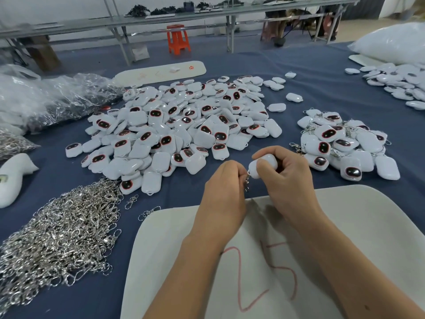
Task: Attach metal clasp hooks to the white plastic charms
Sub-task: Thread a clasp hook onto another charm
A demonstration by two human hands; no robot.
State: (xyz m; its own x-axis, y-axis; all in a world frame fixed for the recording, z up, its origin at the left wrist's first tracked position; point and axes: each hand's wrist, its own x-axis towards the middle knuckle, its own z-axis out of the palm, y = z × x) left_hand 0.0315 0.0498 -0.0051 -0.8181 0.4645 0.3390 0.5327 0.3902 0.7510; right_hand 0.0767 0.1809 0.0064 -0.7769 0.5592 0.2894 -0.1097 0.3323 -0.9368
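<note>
A blue table [299, 72] is carrying a large charm pile [184, 125] at centre, a hook heap [59, 233] at near left and a smaller pile of hooked charms [345, 143] at right. A white board [368, 226] marked 25 is lying nearest. Above it, the right hand [287, 180] is gripping 1 charm [259, 165], and the left hand [223, 192] is pinching a hook [247, 183] at the charm's lower edge.

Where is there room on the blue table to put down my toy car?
Bare blue cloth lies between the big charm pile and the far right pile. A narrower strip runs between the big pile and the finished pile. The white board is bare right of the hands. Crowded: the left, with the hook heap and bags.
</note>
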